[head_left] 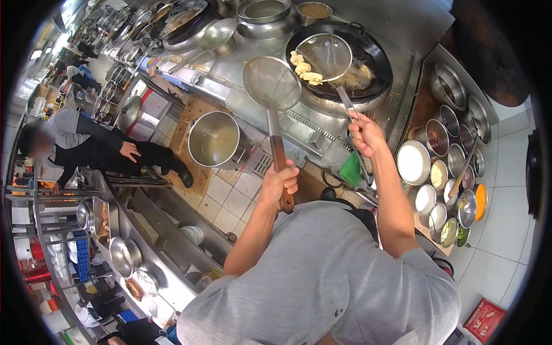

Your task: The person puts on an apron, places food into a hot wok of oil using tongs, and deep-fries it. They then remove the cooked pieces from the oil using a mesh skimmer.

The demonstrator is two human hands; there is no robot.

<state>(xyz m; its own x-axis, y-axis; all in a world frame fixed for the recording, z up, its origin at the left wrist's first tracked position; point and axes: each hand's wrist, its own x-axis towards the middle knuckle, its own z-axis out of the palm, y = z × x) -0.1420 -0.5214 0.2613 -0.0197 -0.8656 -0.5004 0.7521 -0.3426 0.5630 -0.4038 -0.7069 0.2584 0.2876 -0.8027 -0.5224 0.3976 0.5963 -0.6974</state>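
My left hand (280,183) is wrapped round the wooden handle of a large round mesh strainer (272,83), which is held up in front of the stove and looks empty. My right hand (366,135) grips the metal handle of a second strainer (333,54), tilted over a black wok (379,60). Several pale yellow fried pieces (306,70) lie at the left edge of that second strainer. Bubbling oil and foam show in the wok beneath it.
A big metal pot (214,140) stands at the lower left of the stove. Bowls of ingredients (413,163) crowd the right side. Another person (92,138) is at the left by a steel counter (167,238). A second wok (183,23) sits at the back left.
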